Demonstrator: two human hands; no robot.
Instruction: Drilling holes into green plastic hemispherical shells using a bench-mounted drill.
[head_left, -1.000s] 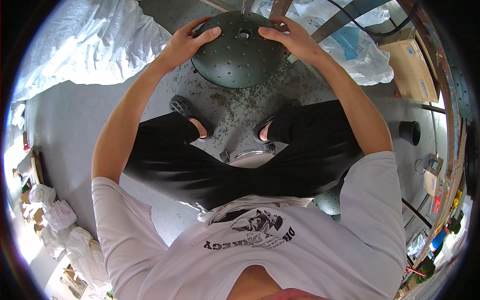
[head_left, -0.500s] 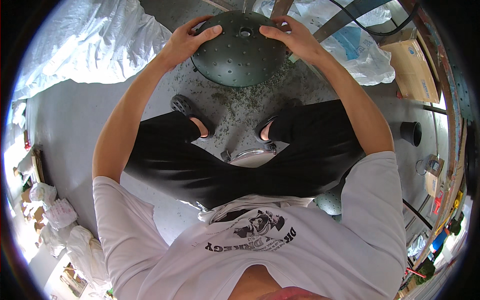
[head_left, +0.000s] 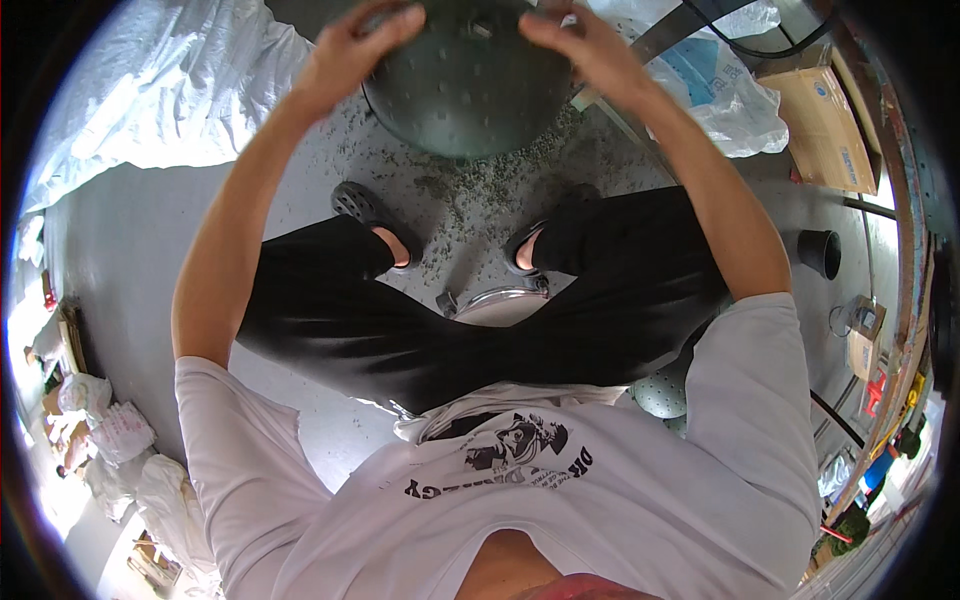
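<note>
Grey floor (head_left: 130,250), scattered debris (head_left: 455,190), white sheeting (head_left: 150,90)

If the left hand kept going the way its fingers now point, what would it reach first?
The left hand points its fingers right, across the top of the dark green studded dome. Straight on, it would probably meet the right hand, whose fingers point back at it, though depth between them is unclear.

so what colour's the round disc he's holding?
Dark grey-green disc, dotted with small bumps; head view.
</note>
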